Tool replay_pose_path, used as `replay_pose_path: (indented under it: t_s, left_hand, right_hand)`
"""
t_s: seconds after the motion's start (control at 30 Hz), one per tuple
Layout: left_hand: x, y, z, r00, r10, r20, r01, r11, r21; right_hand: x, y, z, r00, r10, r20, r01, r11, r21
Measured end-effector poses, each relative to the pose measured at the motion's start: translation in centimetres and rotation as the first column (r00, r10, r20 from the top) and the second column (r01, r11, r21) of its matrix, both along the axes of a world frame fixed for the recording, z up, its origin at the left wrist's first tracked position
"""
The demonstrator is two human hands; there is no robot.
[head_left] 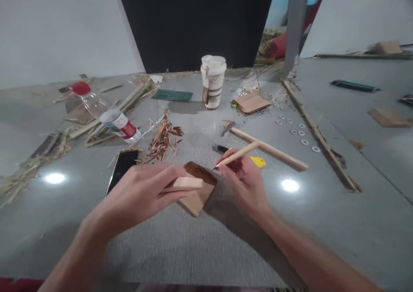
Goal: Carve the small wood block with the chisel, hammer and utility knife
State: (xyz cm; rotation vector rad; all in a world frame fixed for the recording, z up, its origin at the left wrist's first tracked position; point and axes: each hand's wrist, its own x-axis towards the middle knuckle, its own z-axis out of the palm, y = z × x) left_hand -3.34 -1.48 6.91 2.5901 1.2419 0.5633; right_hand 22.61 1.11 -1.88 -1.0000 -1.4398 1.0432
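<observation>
My left hand (145,186) is closed around a small pale wooden block (187,182), pinched between thumb and fingers. Below it, a flat piece of wood (196,201) with a dark brown bark-like edge lies on the grey table, partly covered by the hand and block. My right hand (243,176) grips a slim, pen-like wooden-handled tool (238,153) whose thin dark tip points down-left, close to the brown edge. Just behind the right hand lies a yellow utility knife (258,161), partly hidden. A dark phone (121,168) lies beside my left hand.
A hammer (267,148) lies to the right, near scattered washers (301,133) and a wooden block (252,102). A lidded paper cup (213,83) stands at the back. Wood shavings (164,139), a tilted plastic bottle (106,113), a green strip (172,95) and a long stick (319,135) surround the work area.
</observation>
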Motion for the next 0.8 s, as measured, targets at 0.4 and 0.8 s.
replay_pose_path:
  t_s: [0.4,0.8]
  left_hand:
    - [2.0,3.2,0.3,0.834,-0.199,-0.514,0.024,0.945,-0.326]
    - [1.2,2.4,-0.7,0.848,-0.105,-0.520,-0.023,0.972,-0.234]
  right_hand:
    - [-0.4,0.0,0.4,0.992,0.060,-0.109,-0.079,0.979,-0.187]
    - [-0.7,-0.2,0.4,0.851,0.070,-0.521,-0.262,0.916,-0.305]
